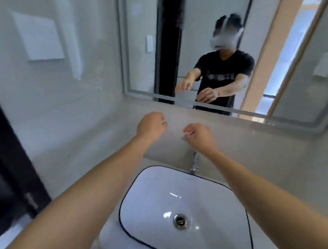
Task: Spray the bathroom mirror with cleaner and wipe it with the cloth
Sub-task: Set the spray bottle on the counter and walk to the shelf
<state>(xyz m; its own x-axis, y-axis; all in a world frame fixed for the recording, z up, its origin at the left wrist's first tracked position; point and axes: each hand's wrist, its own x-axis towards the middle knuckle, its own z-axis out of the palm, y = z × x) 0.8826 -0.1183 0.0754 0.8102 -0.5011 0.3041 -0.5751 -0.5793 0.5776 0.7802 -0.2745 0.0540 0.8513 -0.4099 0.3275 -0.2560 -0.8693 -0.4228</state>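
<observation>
1. Head view. Your left hand [151,127] is raised in front of the wall below the mirror [203,47], fingers curled in toward the palm. Something pale shows at the fingertips, too blurred to name; you cannot tell whether it is being pinched.
2. Your right hand [199,137] is level with the left and near it, not touching. Its thumb and fingers are curled together round something small and translucent, also too blurred to identify.
3. Task thing: the mirror hangs above and beyond both hands, its lower frame edge running just above them. It reflects a person in a dark shirt with both arms held out.
4. No cloth or cleaner bottle can be made out in either hand.
5. Container: the white sink [215,203], dark-rimmed, sits below and nearer you than both hands, between your forearms. Its bowl holds only the metal drain [180,221] and light glints.
6. The chrome tap [195,163] stands directly below your right hand, at the sink's far rim.
7. A white wall panel [40,38] is mounted up and to the left of your left hand.
</observation>
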